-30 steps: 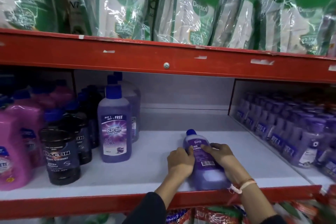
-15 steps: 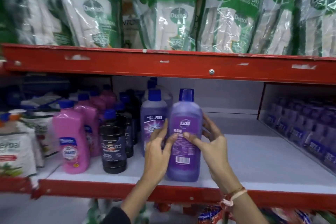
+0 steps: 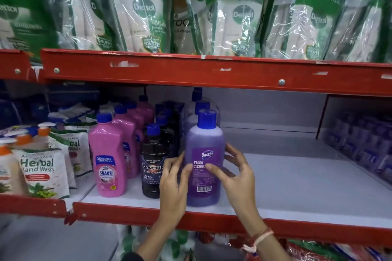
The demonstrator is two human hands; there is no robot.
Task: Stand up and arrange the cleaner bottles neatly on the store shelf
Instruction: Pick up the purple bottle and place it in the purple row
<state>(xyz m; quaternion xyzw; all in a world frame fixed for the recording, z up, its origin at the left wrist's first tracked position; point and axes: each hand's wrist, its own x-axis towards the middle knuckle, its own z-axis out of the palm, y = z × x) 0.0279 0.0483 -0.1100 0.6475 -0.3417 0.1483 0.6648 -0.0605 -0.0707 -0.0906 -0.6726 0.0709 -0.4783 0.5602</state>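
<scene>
purple bactin bottle (image 3: 204, 161) stands upright at the front edge of the white shelf board (image 3: 297, 186), label facing out, with both hands around its lower half. the left hand (image 3: 172, 178) has its fingers loosely spread, fingertips resting against the bottle's left side, while the right hand (image 3: 235, 172) is likewise spread, thumb laid across the label and fingers curling toward the right side and back; neither looks to be squeezing hard, more steadying or nudging than carrying. just beside it on the left stands a black bactin bottle (image 3: 153, 168), close enough that i cannot tell whether they touch, and left of that a row of pink shakti bottles (image 3: 108, 157), all upright. behind the held bottle more purple bottles (image 3: 199, 110) line up toward the back, so it seems to be taking the front spot of its own column. judging from this, the bottle in hand is stood up and nearly placed; what is probably left is a small squaring of its position and letting go. to the right, the shelf board is bare up to the divider (image 3: 321, 116), beyond which blurred purple packs (image 3: 364, 144) sit, and no fallen bottles show, so whether more remain to arrange cannot be told. herbal hand wash pouches (image 3: 40, 174) fill the far left, and dettol refill packs (image 3: 233, 10) the shelf above.
</scene>
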